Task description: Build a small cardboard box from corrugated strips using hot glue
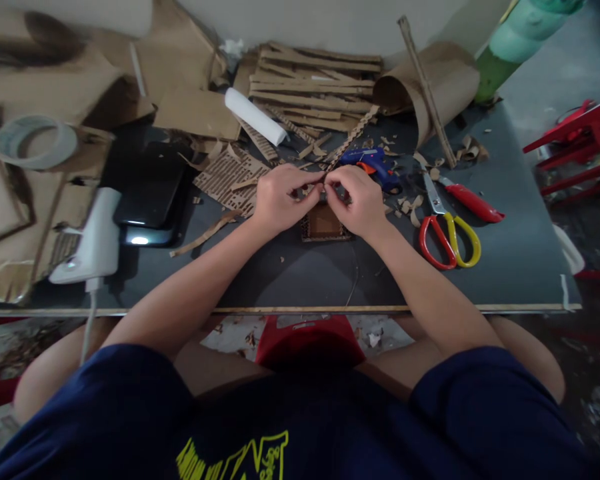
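My left hand [284,195] and my right hand [356,200] meet over the middle of the table, thumbs and forefingers pinched together. Between the fingertips runs the lower end of a wavy corrugated cardboard strip [353,137], which extends away up and to the right. Directly below sits a small square cardboard box [326,233] with corrugated edges; its far side is hidden by my fingers. Just beyond my right hand lies a blue glue gun [380,167] with an orange trigger. A slotted piece of corrugated cardboard [227,180] lies beside my left hand.
Scissors [437,233] and a red-handled cutter [475,203] lie right. Cardboard strips [315,87] are stacked behind, near a white roll [255,117]. Leftward are a black phone [150,180], a corded white device [93,233] and a tape roll [5,148]. A green bottle [515,50] stands back right.
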Demonstrator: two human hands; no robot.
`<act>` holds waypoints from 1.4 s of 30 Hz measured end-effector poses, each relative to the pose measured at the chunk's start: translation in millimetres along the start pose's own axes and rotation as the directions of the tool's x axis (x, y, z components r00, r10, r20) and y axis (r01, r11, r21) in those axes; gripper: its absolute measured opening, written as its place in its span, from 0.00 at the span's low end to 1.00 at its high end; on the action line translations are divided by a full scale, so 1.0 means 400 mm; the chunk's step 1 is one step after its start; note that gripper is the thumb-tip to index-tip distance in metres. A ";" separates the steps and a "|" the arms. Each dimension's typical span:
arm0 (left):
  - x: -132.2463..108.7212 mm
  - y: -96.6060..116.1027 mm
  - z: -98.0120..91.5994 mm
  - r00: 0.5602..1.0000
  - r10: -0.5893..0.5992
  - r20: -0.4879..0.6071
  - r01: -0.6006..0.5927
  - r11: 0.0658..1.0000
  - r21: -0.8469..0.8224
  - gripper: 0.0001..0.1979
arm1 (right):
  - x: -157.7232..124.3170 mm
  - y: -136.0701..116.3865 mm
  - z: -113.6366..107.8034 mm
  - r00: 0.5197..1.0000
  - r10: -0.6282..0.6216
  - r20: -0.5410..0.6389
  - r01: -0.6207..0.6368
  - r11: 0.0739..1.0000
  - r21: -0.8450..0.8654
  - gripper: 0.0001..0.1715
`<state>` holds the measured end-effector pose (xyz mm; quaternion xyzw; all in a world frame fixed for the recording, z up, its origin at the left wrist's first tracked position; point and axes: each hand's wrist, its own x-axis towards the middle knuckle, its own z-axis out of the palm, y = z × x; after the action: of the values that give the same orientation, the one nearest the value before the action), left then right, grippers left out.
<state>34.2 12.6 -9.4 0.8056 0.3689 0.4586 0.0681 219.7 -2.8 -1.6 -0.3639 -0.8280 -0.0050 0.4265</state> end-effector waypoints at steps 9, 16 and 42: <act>0.002 0.007 -0.006 0.996 -0.040 0.079 0.041 0.999 -0.016 0.15 | -0.008 0.003 -0.002 0.999 0.045 0.023 -0.045 0.998 0.039 0.08; 0.003 0.000 -0.002 0.995 0.030 0.092 -0.036 0.997 0.065 0.18 | -0.010 0.003 -0.002 1.000 0.010 -0.008 -0.010 1.000 0.018 0.07; 0.006 -0.014 -0.007 0.987 0.122 0.108 -0.115 0.991 -0.075 0.18 | -0.008 -0.007 -0.011 1.000 -0.004 -0.027 0.005 0.999 0.044 0.07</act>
<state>29.7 17.6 -8.5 0.8478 0.2999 0.4283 0.0891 222.3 -8.1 -0.2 -0.3527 -0.8229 0.0074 0.4453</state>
